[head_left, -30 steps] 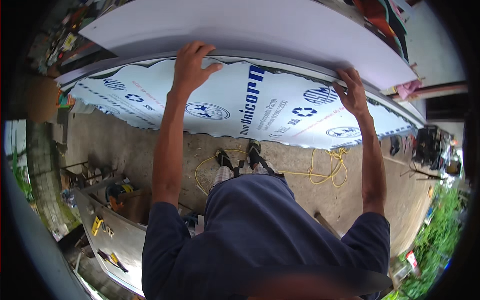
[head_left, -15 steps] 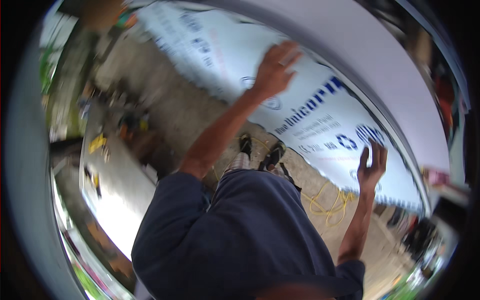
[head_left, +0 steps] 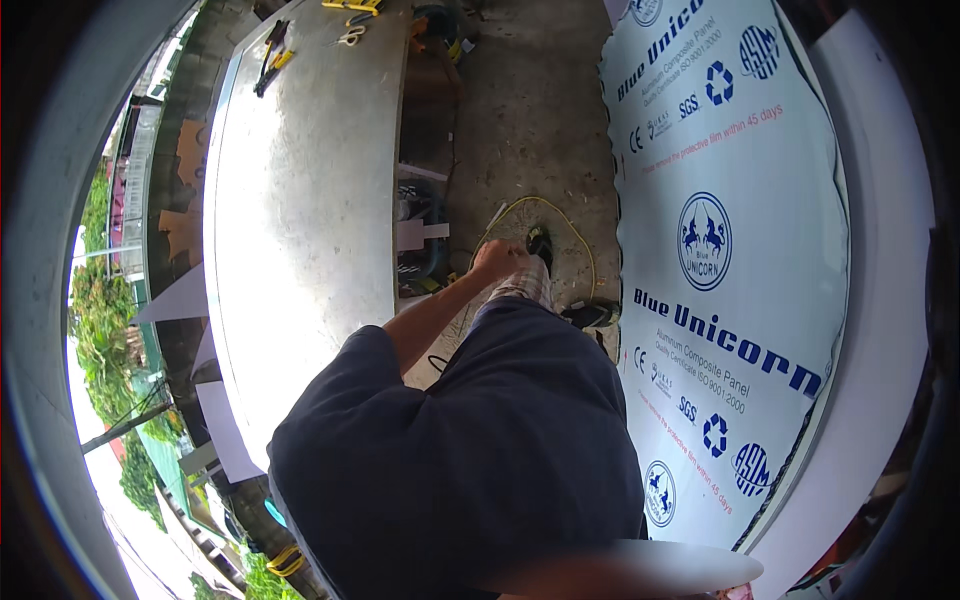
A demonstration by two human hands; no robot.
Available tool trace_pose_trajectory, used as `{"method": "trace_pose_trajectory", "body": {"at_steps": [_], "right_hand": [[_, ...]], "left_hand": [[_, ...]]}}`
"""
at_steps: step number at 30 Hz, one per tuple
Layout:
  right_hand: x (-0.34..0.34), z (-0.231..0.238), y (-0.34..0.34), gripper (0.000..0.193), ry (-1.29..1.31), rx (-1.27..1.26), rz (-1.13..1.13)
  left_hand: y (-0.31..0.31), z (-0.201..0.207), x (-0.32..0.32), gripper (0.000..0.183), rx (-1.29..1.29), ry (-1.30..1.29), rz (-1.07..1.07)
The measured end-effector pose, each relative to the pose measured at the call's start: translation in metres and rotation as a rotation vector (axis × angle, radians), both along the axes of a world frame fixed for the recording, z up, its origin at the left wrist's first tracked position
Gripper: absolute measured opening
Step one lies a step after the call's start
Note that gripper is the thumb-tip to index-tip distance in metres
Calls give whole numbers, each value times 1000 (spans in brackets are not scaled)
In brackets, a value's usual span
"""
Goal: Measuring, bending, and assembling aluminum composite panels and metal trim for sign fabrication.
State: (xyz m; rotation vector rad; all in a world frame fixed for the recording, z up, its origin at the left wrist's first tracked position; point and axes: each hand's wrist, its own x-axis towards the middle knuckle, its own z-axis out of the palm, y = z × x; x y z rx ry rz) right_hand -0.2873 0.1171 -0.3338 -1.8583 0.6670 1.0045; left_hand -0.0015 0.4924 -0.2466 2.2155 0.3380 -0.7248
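Observation:
My left hand [head_left: 498, 259] hangs low in front of my leg, its fingers curled in with nothing visible in them. It lies between a metal-topped table [head_left: 310, 190] on the left and a large panel [head_left: 660, 250] on the right, touching neither. Pale blue film with dark blue print covers the panel, and its film edges look ragged. My right hand is out of view.
On the table's far part lie scissors [head_left: 349, 37] and yellow-and-black hand tools [head_left: 273, 65]. A yellow cord [head_left: 590, 240] loops across the concrete floor [head_left: 520, 110] around my shoe [head_left: 540, 245]. A bin [head_left: 425, 230] stands under the table edge.
My view has swung left, so the table is now close by and the panel runs along my right. My left hand has come down from above the panel; my right hand has left view.

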Motion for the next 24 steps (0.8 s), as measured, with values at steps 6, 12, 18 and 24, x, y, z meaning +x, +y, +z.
{"method": "trace_pose_trajectory", "body": {"at_steps": [6,12,18,24], "right_hand": [[62,-22,-2,23,75,-8,-180],[205,-41,1,21,45,-76,-102],[398,-58,50,24,1,-32,-18],[536,-107,102,30,-206,-134,441]], "left_hand": [[61,-60,7,28,-97,-54,59],[97,-90,13,31,-77,49,170],[115,-106,22,25,-77,271,198],[131,-139,61,25,-249,594,777]]}}
